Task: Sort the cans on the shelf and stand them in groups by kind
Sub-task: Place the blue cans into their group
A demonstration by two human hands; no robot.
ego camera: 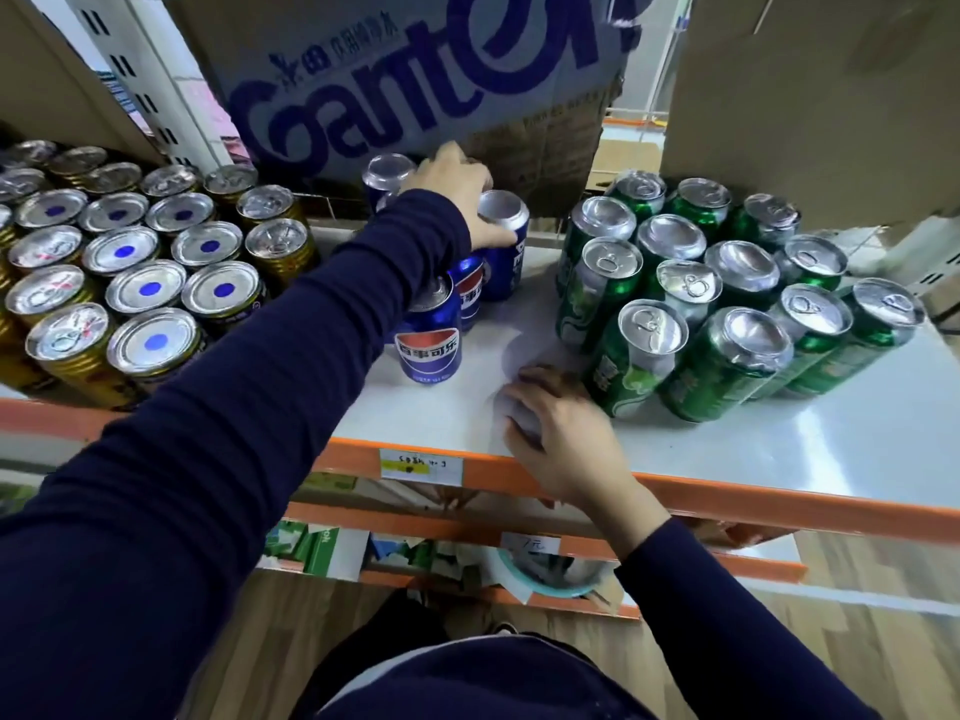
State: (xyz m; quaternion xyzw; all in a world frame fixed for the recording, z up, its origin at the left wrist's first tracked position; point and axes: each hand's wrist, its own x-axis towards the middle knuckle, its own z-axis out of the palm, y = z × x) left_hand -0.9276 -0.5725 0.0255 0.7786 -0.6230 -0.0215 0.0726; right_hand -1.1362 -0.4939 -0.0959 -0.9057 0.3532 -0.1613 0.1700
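Observation:
Several blue cola cans stand in a short row at the middle of the white shelf. My left hand reaches over them and grips the top of the rear right blue can. Another blue can stands behind, partly hidden by that hand. My right hand rests on the shelf near the front edge, fingers loosely bent, holding nothing. Several green cans stand grouped on the right. Gold cans and dark cans with blue-dotted lids fill the left side.
A cardboard box with blue lettering stands behind the blue cans. Another plain cardboard box rises at the back right. The orange shelf rail with a paper label runs along the front. Lower shelves hold cartons.

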